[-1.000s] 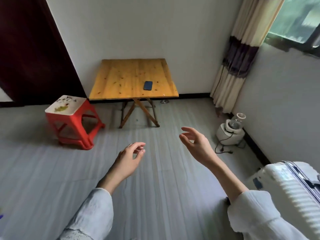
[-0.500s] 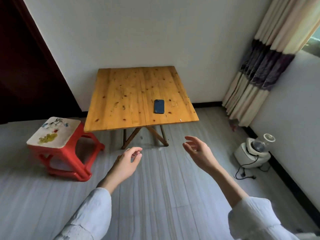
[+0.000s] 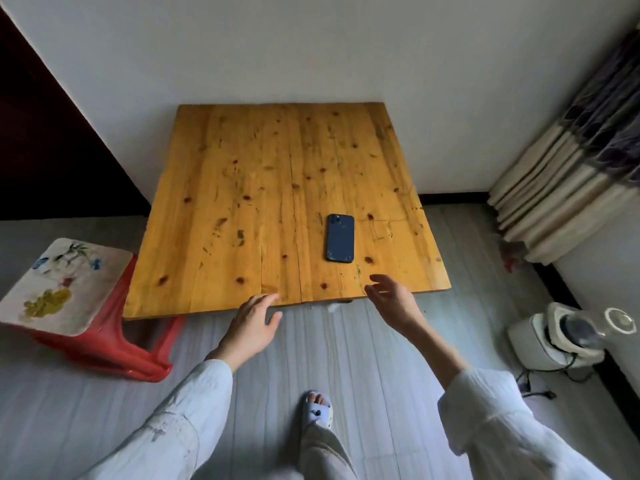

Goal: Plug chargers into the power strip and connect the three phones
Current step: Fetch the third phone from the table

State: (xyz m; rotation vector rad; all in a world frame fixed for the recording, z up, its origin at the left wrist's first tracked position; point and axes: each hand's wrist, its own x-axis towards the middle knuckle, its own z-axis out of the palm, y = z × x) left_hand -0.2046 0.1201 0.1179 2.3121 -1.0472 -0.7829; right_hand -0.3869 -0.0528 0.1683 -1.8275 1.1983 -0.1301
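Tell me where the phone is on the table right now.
In the head view the dark blue phone lies face down on the wooden table, right of its centre seam and toward the near edge, just beyond the open right hand.

A square wooden counter (image 3: pixel 242 209) of knotty yellow planks stands against the far wall, its top bare except for one dark blue phone (image 3: pixel 340 238) lying flat, back up, on the right half toward the near edge. The grey striped floor (image 3: pixel 363 358) carries the counter, a red stool (image 3: pixel 104 337) just left of it, and a white appliance (image 3: pixel 554 337) at the right wall.
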